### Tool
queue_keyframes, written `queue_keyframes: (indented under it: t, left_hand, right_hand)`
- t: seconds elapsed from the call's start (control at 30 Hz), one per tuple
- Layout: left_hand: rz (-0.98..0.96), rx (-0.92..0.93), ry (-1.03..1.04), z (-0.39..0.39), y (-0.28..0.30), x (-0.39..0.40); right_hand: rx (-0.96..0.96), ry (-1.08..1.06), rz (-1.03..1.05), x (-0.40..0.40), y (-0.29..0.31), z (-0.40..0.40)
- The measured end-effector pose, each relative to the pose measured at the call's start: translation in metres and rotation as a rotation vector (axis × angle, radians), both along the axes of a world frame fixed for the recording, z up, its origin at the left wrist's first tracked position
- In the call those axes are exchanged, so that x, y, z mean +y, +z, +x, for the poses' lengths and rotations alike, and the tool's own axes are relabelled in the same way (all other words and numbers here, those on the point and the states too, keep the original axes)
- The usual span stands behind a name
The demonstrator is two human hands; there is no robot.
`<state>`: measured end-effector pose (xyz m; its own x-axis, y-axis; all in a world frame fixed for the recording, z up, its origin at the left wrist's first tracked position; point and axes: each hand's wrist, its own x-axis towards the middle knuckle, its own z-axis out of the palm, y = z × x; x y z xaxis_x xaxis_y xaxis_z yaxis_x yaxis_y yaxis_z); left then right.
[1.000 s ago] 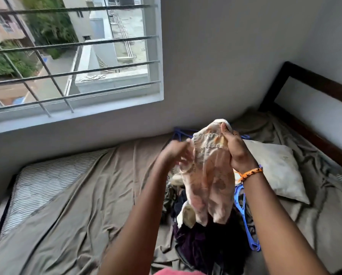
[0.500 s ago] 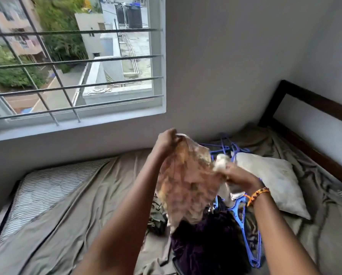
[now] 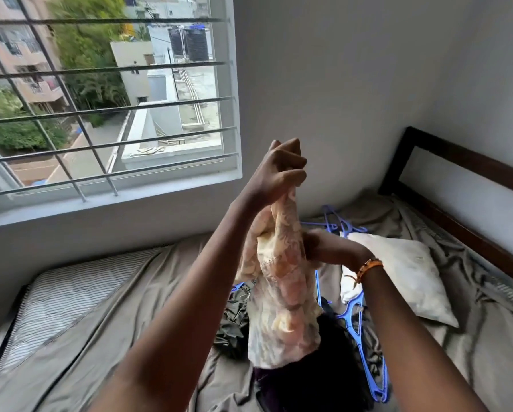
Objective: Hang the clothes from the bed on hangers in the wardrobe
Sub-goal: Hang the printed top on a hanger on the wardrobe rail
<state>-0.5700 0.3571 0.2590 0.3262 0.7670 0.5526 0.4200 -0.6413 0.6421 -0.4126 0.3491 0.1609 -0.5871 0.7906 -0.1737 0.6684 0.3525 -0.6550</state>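
Head view, garment: a pale peach patterned garment hangs above the bed, at the centre of the frame, its lower hem over the clothes pile.
Head view, left hand: the left hand is raised at 12 o'clock from the garment, fingers curled tight round its gathered top end.
Head view, right hand: the right hand sits at 3 o'clock from the garment's middle, pressed against the cloth; its fingers are hidden behind the fabric, so whether they clamp it cannot be told. An orange bracelet circles the wrist.
Head view, clothes pile: dark purple and olive clothes lie heaped on the bed at 6 o'clock from the garment.
Head view, hangers: one blue hanger lies beside the pile at 4 o'clock; more blue hangers lie near the wall at 1 o'clock.
Head view, bed: a brown sheet covers the mattress; a white pillow rests at 3 o'clock, by the dark headboard.
Head view, window: a barred window fills 10 o'clock.
Head view, writing: none legible.
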Motion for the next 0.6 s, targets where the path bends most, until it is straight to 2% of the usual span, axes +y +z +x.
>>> queue_keyframes:
  t: [0.1,0.13,0.2,0.27,0.33,0.4,0.47,0.6]
  left_hand:
    - [0.065,-0.051,0.03,-0.009,0.002,-0.003]
    - [0.086,-0.045,0.052,-0.012,0.001,-0.003]
    - [0.118,0.043,0.123,-0.018,-0.005,-0.003]
    - [0.102,0.214,0.272,-0.023,-0.015,-0.001]
    - [0.024,0.395,0.438,-0.029,-0.031,0.0]
    - [-0.071,0.543,0.543,-0.035,-0.051,-0.001]
    - [-0.147,0.608,0.615,-0.037,-0.069,-0.003]
    - [-0.306,0.715,0.779,-0.024,-0.088,-0.004]
  right_hand:
    - [-0.466,0.053,-0.137,-0.004,-0.011,0.004]
    - [-0.545,0.009,-0.148,-0.005,-0.015,0.007]
    - [-0.542,-0.164,-0.086,0.0,-0.025,0.019]
    - [-0.378,-0.444,0.045,0.007,-0.033,0.032]
    - [-0.022,-0.784,0.143,0.013,-0.031,0.043]
    - [0.366,-0.988,0.235,0.019,-0.021,0.054]
    - [0.552,-1.03,0.365,0.023,-0.007,0.065]
    - [0.67,-0.952,0.399,0.025,0.003,0.082]
